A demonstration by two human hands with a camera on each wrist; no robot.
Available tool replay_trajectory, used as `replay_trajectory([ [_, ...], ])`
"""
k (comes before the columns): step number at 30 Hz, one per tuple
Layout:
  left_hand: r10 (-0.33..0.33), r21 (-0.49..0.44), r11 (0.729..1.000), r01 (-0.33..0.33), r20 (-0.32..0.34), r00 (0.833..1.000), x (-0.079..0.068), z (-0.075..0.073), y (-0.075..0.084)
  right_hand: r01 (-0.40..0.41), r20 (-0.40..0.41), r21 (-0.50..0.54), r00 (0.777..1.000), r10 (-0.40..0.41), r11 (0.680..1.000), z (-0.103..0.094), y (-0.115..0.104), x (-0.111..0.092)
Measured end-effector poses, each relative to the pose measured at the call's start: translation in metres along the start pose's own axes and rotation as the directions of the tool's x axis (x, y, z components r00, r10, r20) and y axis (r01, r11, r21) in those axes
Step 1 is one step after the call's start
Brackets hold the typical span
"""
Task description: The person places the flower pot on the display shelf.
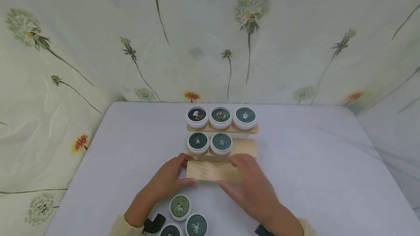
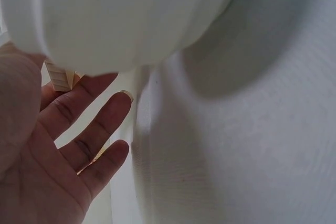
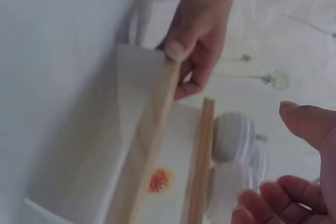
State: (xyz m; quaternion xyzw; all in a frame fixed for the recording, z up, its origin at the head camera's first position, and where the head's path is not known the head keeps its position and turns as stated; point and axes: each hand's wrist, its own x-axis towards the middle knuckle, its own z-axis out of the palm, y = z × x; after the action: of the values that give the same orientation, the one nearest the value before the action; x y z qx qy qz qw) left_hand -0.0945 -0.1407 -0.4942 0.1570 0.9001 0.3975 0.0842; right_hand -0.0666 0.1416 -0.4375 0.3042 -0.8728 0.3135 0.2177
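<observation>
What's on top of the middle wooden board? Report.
On the middle wooden board, two white jars with dark green tops stand at left and centre; the right part shows bare wood. Wood beneath them is hidden.

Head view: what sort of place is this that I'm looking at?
Probably a small indoor staging corner: a white rounded-corner tabletop stands against a pale dandelion-printed backdrop, with small round white tubs with mostly green tops set on pale wooden boards. The building beyond is hidden.
</observation>
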Motion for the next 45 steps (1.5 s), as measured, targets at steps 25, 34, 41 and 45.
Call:
replay_trajectory([
  [25,-0.006,-0.014,1.0,0.006,0.006,1.0,0.0,0.0,0.002,0.048,0.591,0.302,0.774,-0.226,0.952,0.053,-0.03,-0.055],
  [34,-0.012,-0.012,1.0,0.012,0.009,1.0,0.0,0.001,0.001,0.007,0.619,0.295,0.76,-0.197,0.955,0.056,-0.03,-0.057],
  [41,-0.006,-0.009,1.0,0.006,0.011,1.0,0.0,0.001,0.001,0.002,0.631,0.273,0.755,-0.181,0.962,0.055,-0.025,-0.065],
  [45,-0.01,-0.008,1.0,0.01,0.014,1.0,0.0,0.0,0.002,-0.028,0.647,0.254,0.748,-0.149,0.967,0.051,-0.02,-0.07],
])
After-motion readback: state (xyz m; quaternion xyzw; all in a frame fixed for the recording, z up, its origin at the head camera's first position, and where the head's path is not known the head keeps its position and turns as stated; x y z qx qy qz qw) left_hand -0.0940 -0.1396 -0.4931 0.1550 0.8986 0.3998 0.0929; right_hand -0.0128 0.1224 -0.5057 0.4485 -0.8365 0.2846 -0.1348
